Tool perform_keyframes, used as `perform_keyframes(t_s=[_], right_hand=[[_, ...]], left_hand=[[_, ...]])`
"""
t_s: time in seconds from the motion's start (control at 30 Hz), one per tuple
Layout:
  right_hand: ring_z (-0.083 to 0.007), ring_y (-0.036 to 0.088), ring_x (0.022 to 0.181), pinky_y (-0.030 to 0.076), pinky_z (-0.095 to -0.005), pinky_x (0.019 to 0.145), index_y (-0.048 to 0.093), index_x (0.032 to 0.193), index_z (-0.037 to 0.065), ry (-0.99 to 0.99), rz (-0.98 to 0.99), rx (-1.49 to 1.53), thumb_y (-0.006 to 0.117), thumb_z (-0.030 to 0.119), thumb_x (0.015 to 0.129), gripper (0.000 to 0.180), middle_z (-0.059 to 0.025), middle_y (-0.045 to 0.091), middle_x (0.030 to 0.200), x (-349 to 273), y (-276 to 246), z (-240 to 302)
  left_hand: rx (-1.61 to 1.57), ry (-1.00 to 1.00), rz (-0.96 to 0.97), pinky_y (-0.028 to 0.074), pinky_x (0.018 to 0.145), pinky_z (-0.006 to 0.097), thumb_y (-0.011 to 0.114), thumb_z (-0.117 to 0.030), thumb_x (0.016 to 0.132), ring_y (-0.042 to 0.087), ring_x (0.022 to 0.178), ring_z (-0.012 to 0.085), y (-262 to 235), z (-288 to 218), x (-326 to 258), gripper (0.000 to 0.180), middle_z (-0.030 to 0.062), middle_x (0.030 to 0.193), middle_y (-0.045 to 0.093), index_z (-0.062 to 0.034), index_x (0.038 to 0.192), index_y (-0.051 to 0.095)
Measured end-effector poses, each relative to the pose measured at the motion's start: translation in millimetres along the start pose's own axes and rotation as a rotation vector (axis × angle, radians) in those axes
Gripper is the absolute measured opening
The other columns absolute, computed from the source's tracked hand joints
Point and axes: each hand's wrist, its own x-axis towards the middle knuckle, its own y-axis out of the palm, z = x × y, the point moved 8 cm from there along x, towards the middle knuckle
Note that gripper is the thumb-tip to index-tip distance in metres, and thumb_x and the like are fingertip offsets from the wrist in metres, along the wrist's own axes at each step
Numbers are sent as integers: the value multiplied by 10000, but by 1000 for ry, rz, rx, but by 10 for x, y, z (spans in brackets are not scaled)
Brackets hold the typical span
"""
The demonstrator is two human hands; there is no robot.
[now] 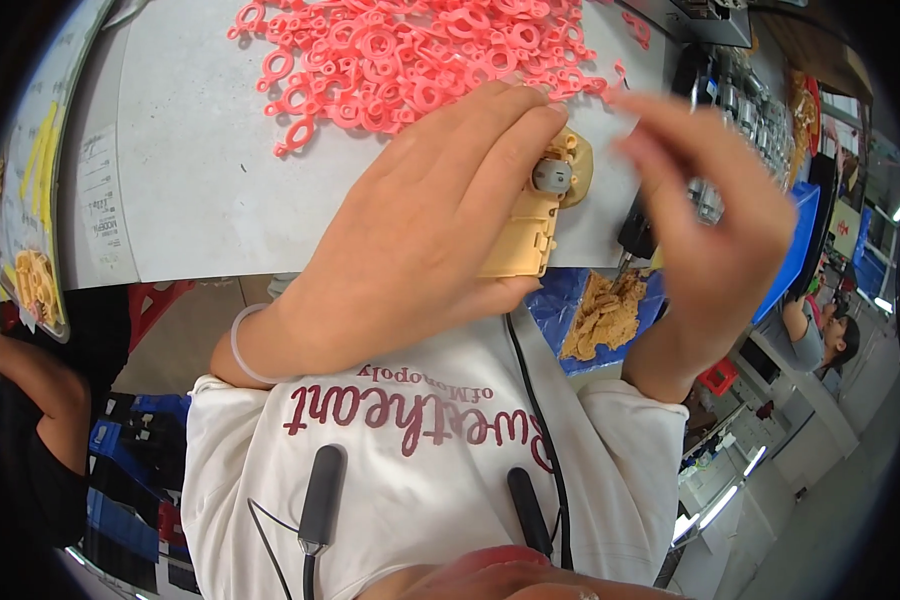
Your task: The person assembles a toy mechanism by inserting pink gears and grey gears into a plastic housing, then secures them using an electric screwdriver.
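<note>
My left hand [420, 200] is closed over a pale yellow plastic housing [520, 240] at the table's near edge. A small grey motor-like part [552, 176] sits at the housing's upper right end, beside a rounded tan piece [579, 170]. The palm and fingers cover most of the housing's left side. Just to the right, my right hand [715, 185] is raised, its thumb and fingertips curled towards each other. Motion smears them, so whether anything is between them cannot be made out. Beyond both hands spreads a heap of pink plastic ring-shaped parts [375, 45].
A blue bag or lined bin [550, 300] with tan parts [605, 315] lies below the grey table's [200, 200] edge. A black tool [637, 235] stands behind my right hand. Metal cylinders [745, 105] lie at far right, yellow parts [38, 285] at left. Another person's arm [45, 380] is at left.
</note>
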Motion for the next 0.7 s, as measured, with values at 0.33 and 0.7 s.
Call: perform_keyframes(t_s=[0.33,0.7], right_hand=[[-328,617,845,501,-413,693,617,933,17,-273,132,-168,651,40,789,150,-125,578,938,666,410,-17],[-277,599,829,496,-348,702,587,928,17,-818,-223,405,677,5,772,180,-107,567,885,533,224,-70]], left_hand=[[20,-10,6,443,1011,447,831,-153,543,511,1237,383,-2,28,-25,943,193,1365,483,-31,1387,428],[32,-10,-3,441,1007,450,816,-156,564,507,1237,376,-1,34,-24,916,189,1364,479,-34,1386,431]])
